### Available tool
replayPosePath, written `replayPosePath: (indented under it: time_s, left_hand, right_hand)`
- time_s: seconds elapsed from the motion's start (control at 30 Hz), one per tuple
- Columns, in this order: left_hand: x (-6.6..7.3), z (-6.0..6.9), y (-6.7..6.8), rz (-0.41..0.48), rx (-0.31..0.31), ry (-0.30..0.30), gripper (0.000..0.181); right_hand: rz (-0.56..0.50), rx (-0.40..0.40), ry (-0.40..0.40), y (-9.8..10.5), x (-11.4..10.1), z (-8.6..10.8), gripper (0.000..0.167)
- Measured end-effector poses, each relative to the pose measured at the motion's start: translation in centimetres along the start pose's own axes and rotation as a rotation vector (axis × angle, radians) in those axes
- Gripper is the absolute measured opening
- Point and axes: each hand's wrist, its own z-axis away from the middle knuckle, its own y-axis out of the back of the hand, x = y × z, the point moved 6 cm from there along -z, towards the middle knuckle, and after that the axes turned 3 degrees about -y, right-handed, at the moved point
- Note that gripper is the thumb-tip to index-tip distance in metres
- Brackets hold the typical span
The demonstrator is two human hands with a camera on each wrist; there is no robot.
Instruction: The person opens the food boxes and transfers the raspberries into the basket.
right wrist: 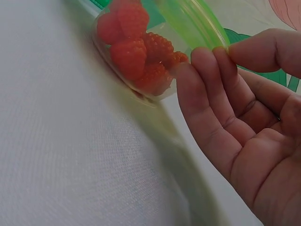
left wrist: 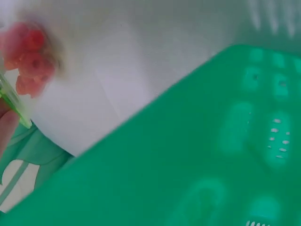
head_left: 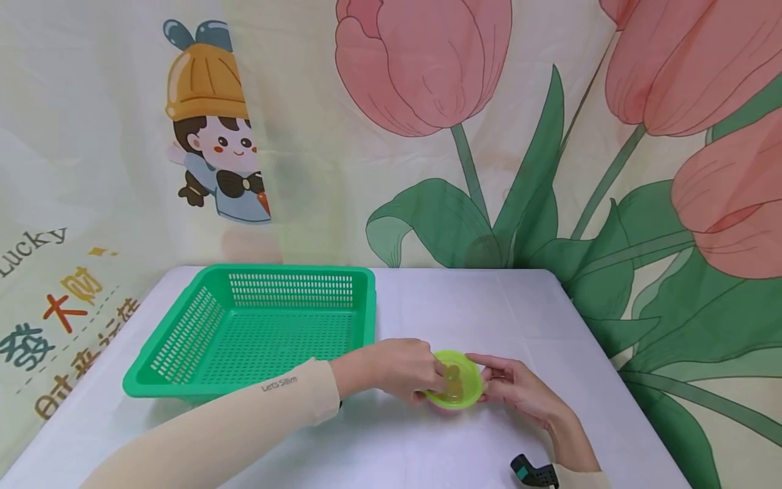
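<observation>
Between the hands is a small clear tub with a yellow-green lid, low over the white table. Red raspberries show through its wall in the right wrist view, and the left wrist view catches the raspberries at its upper left. From the left, my left hand holds the lid's edge with curled fingers; only a fingertip appears in its wrist view. Opposite it, my right hand pinches the lid's rim, thumb above and fingertips below, against the tub's side.
A green plastic basket with slotted walls stands on the table at left, nothing visible inside it. My left forearm passes in front of its near edge. Behind the white-covered table hangs a curtain printed with tulips.
</observation>
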Motion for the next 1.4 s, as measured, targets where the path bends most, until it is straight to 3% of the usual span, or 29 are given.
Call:
replayPosePath:
  time_s: [0.27,0.4,0.83,0.93,1.13,1.27,1.4]
  left_hand:
    - [-0.4,0.3,-0.5,0.118,0.035,0.120,0.017]
    - [-0.8,0.5,-0.6,0.202,0.068,0.142,0.011]
    - [-0.7,0.4,-0.9,0.218,0.075,0.205,0.017]
    - [-0.7,0.3,-0.9,0.252,0.105,0.184,0.015]
    - [-1.2,0.1,-0.7,0.353,0.139,0.082,0.009]
    - [-1.5,-0.1,-0.5,0.385,0.103,0.054,0.008]
    - [-1.3,-0.8,-0.2,0.344,0.037,0.017,0.013]
  right_hand:
    - [0.022,0.008,0.005,-0.2,0.1,0.0,0.061]
    - [0.024,0.007,0.008,-0.2,0.0,0.1,0.060]
    - [-0.003,0.000,-0.007,-0.6,-0.1,0.0,0.064]
    - [-0.002,-0.004,-0.008,-0.4,0.1,0.0,0.063]
    - [0.015,-0.014,0.004,-0.2,0.3,0.0,0.060]
    - [0.023,-0.015,0.012,-0.1,0.2,0.0,0.060]
    - [0.040,-0.008,0.016,0.0,0.2,0.2,0.061]
